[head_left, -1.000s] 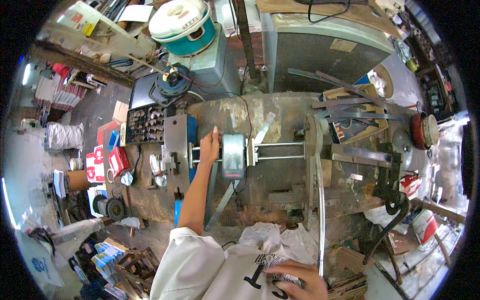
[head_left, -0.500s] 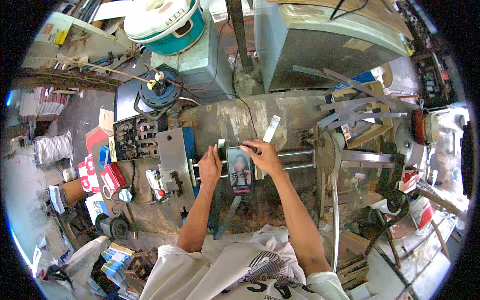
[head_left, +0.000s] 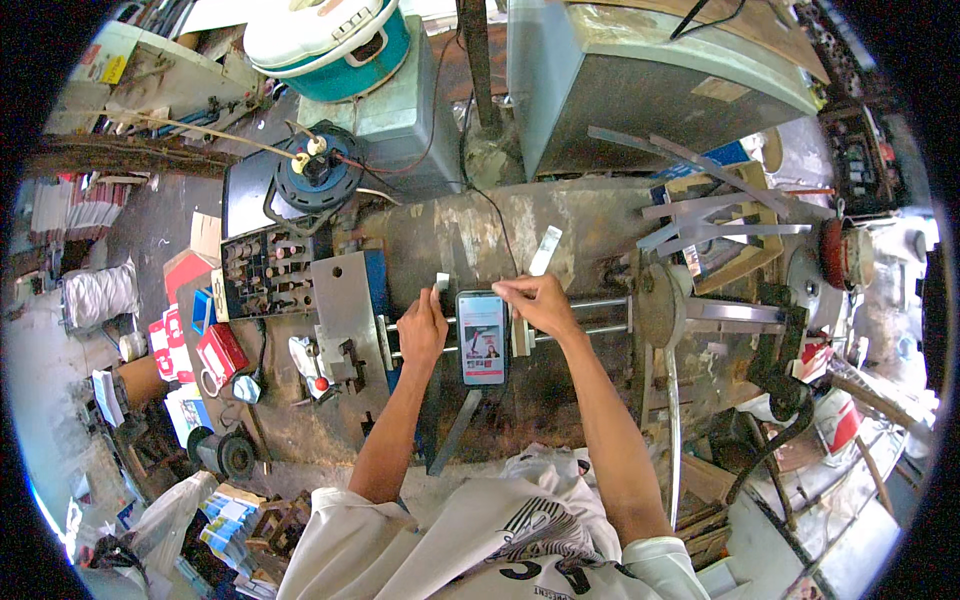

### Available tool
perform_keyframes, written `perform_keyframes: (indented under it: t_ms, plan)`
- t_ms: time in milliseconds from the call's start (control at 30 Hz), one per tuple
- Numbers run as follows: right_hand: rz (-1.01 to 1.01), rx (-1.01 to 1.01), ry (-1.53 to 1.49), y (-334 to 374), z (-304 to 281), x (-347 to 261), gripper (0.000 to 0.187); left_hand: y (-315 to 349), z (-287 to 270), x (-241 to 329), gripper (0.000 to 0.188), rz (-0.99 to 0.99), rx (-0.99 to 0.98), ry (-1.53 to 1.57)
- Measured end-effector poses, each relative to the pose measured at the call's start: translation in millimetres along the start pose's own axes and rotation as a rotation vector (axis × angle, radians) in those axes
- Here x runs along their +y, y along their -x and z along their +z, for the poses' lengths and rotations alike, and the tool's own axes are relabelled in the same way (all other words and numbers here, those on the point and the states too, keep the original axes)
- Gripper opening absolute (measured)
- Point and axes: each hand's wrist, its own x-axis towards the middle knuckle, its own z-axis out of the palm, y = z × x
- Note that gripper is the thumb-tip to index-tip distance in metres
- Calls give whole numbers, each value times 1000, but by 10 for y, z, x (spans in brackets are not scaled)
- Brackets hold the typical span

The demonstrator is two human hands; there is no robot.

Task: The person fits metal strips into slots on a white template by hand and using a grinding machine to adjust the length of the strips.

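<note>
A smartphone lies screen-up over the metal rods of a bench fixture, its lit screen showing a pale page with pictures. My left hand is to its left, fingers pressed together. A small bright metal piece shows just beyond those fingertips; whether they grip it is unclear. At the phone's upper right corner, my right hand has thumb and fingers closed together, and what they hold, if anything, is hidden. Beyond that hand a short shiny metal strip rests on the bench.
A grey strip sticks out below the phone. At left are a steel plate and a rack of small parts. A lever machine and loose metal strips are at right. A blue cable reel stands at the back.
The phone's screen has switched from a dark picture of a person to a pale page. My right hand has shifted slightly right; my left hand has hardly moved.
</note>
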Motion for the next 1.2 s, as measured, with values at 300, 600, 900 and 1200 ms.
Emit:
perform_keyframes:
  t_ms: [300,600,900,1200]
  plan:
    - [-177,676,-49,878,175,210,12,34,4,-63,29,-27,-85,29]
    - [-219,305,5,2767,66,536,12,-128,-83,185,41,-150,95,204]
    - [-105,328,325,5353,-1028,1768,29,-370,-450,3388,27,501,89,405]
    - [30,911,462,6634,-2496,1825,27,-29,488,5648,35,822,-467,-181]
